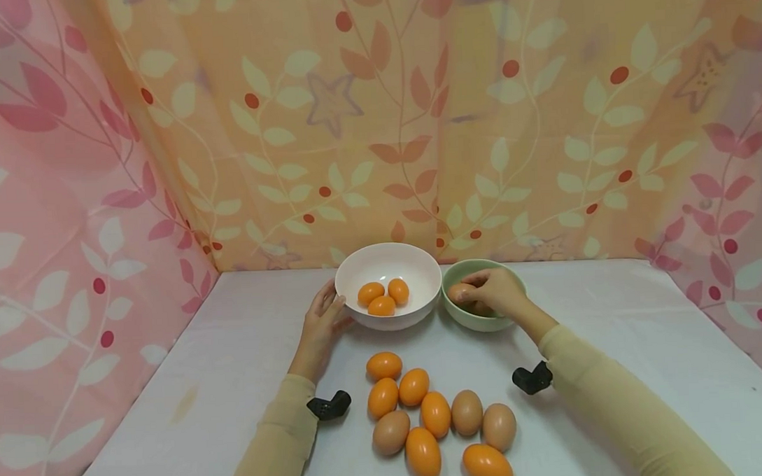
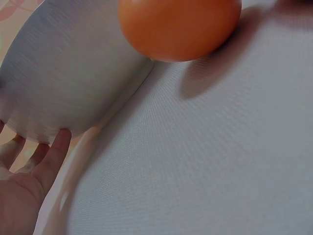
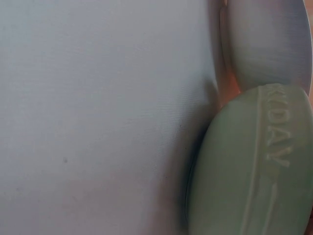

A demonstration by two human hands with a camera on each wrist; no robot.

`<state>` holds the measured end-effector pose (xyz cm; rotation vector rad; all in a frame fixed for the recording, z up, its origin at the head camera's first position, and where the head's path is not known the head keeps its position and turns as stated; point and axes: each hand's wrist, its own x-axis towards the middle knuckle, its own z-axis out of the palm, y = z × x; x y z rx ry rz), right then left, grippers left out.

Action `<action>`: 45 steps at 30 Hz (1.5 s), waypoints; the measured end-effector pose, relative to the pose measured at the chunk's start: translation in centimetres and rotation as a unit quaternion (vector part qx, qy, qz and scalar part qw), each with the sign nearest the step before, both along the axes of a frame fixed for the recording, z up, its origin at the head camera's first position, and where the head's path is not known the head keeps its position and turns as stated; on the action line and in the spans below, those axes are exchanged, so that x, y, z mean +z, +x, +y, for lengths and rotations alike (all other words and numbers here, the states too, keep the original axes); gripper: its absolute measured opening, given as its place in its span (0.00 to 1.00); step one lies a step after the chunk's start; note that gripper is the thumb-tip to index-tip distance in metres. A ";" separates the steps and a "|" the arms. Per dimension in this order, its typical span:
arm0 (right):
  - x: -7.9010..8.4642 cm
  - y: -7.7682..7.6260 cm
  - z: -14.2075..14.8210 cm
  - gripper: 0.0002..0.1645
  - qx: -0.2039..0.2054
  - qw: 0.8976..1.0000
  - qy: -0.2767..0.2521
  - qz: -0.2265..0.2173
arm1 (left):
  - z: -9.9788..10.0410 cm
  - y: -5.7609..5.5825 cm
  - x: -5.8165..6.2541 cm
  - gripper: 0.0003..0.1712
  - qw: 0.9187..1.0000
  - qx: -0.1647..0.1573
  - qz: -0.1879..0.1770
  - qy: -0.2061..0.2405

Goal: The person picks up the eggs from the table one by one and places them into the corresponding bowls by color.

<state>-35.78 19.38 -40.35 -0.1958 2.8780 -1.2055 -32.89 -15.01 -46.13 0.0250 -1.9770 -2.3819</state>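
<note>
A white bowl [image 1: 390, 323] with three orange eggs [image 1: 381, 306] in it stands at the back of the table. My left hand [image 1: 319, 328] rests against its left side, and in the left wrist view the extended fingers [image 2: 57, 147] touch the outer wall. Right of it is a smaller green bowl [image 1: 478, 323], with raised lettering in the right wrist view. Inside its rim my right hand [image 1: 498, 291] pinches a brown egg [image 1: 460, 292]. Part of another brown egg [image 1: 482, 309] shows beneath that hand; the rest of the bowl's inside is hidden.
In front of the bowls, several orange eggs [image 1: 435, 414] and three brown eggs [image 1: 467, 412] lie in a loose group on the white-covered table [image 1: 235, 383]. A patterned curtain [image 1: 402, 125] hangs behind the bowls and along both sides.
</note>
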 end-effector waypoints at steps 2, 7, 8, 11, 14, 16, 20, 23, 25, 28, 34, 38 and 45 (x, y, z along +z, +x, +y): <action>0.0 -0.2 0.0 0.33 0.001 1.000 0.018 0.004 | 0.0 0.0 0.0 0.34 1.000 0.001 -0.003 -0.001; 0.1 -0.3 0.0 0.32 0.017 1.000 0.000 -0.023 | -0.2 0.0 0.0 0.34 1.000 -0.003 0.001 -0.003; 0.1 -0.3 0.0 0.31 0.020 0.999 -0.001 -0.026 | -0.2 0.0 0.0 0.34 1.000 -0.004 0.001 -0.003; -0.1 -0.2 0.1 0.28 0.034 0.999 0.015 -0.023 | -0.2 0.0 0.0 0.34 1.000 -0.005 0.001 -0.002; -0.3 -0.2 0.2 0.27 0.046 0.998 0.029 -0.012 | -0.2 0.0 -0.1 0.33 1.000 -0.004 -0.001 0.001; -0.5 -0.2 0.2 0.28 0.052 0.998 0.032 -0.009 | -0.1 0.0 -0.1 0.33 1.000 -0.004 -0.001 0.002; -0.5 -0.2 0.2 0.31 0.050 0.998 0.035 -0.011 | -0.1 0.0 0.0 0.33 1.000 -0.004 -0.003 0.002; -0.4 -0.2 0.2 0.32 0.047 0.998 0.037 -0.018 | -0.1 0.0 0.1 0.34 1.000 -0.005 -0.002 0.003; -0.3 -0.1 0.2 0.32 0.046 0.998 0.037 -0.022 | -0.1 0.0 0.1 0.34 1.000 -0.006 -0.002 0.004; -0.4 -0.1 0.1 0.31 0.046 0.998 0.037 -0.024 | -0.1 0.0 0.1 0.33 1.000 -0.003 -0.003 0.004; -0.3 0.1 0.3 0.31 0.056 0.998 0.031 -0.022 | 0.1 0.0 0.0 0.33 1.000 0.000 -0.001 0.000; -0.1 0.3 0.5 0.29 0.048 0.998 0.017 -0.030 | 0.1 -0.1 -0.1 0.33 1.000 -0.002 0.004 0.002; 0.4 1.1 0.8 0.26 0.024 0.999 -0.014 -0.045 | -0.1 -0.1 -0.2 0.33 1.000 -0.001 0.008 0.003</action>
